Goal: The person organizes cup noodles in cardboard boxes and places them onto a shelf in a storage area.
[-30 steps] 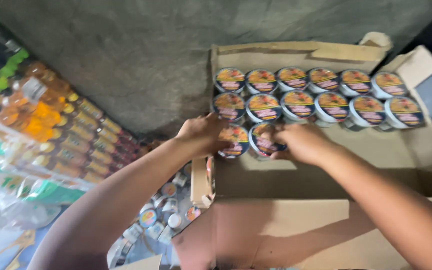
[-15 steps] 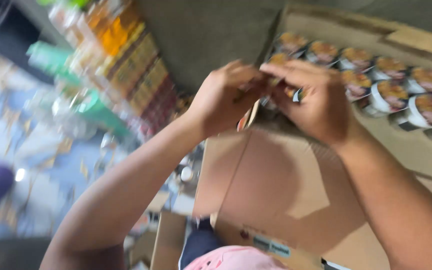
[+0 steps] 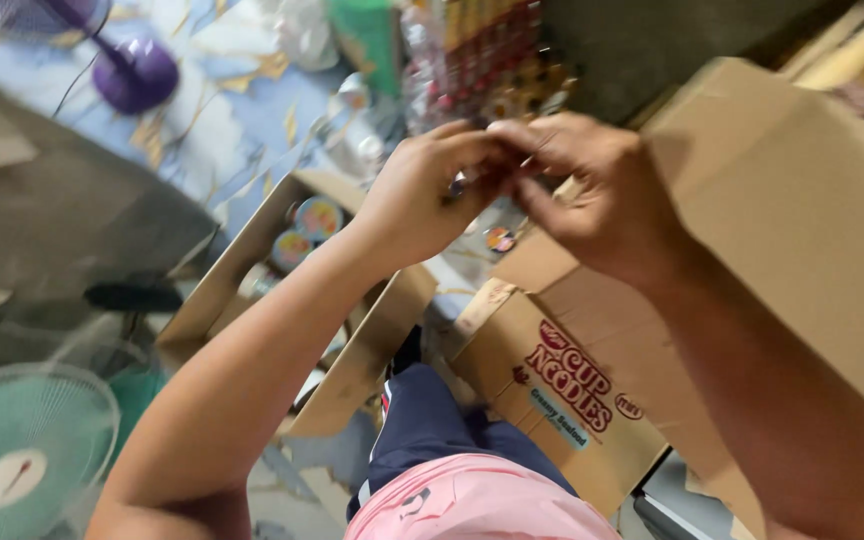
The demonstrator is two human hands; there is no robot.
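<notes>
My left hand [image 3: 417, 200] and my right hand [image 3: 592, 195] are pressed together in mid-air, fingers curled around a small noodle cup [image 3: 458, 186]. Only a colourful sliver of it shows between my fingers. The hands hover beside the flap of a big brown cardboard box [image 3: 802, 200] on the right. Below and to the left stands a smaller open cardboard box [image 3: 242, 285] with a few round noodle cups [image 3: 317, 216] in it. Another cup lid [image 3: 498, 238] shows just under my hands.
Shrink-wrapped packs of bottles [image 3: 472, 60] stand at the top. A purple fan base [image 3: 137, 70] sits top left and a green fan [image 3: 32, 450] bottom left. My pink-clad knee [image 3: 472, 500] is at the bottom, against the printed box side [image 3: 572, 390].
My hands lifted from the rows of cups in the big box and swung left together, closed on what they picked up. The view has turned toward the smaller box and the floor.
</notes>
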